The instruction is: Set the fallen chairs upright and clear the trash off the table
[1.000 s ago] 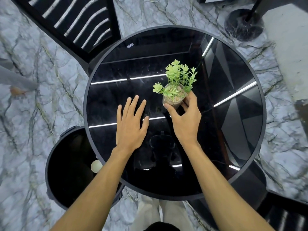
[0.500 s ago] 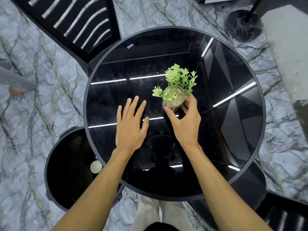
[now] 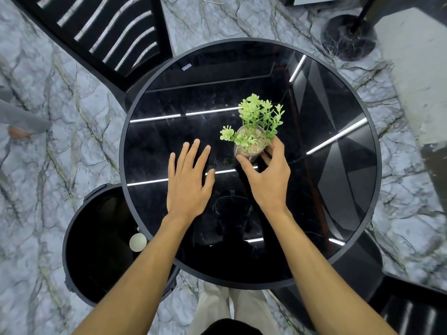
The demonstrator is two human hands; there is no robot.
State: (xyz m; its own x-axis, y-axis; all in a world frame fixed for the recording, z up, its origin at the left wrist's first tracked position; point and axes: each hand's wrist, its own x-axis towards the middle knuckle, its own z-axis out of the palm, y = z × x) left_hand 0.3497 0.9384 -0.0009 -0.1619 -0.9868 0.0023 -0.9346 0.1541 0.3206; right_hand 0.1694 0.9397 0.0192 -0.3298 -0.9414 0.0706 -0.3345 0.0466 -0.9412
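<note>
Right hand pinched the plant pot; left hand lay flat on the worktop. Keeping the pot upright seemed advisable.

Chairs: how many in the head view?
2. One black slatted chair stands beyond the far-left edge of the round black glass table. A second black slatted chair is at the near right, mostly cut off by the frame. Others may be out of view.

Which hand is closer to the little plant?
Right. The right hand grips the plant; the left hand lies flat on the table beside it, not touching.
</note>
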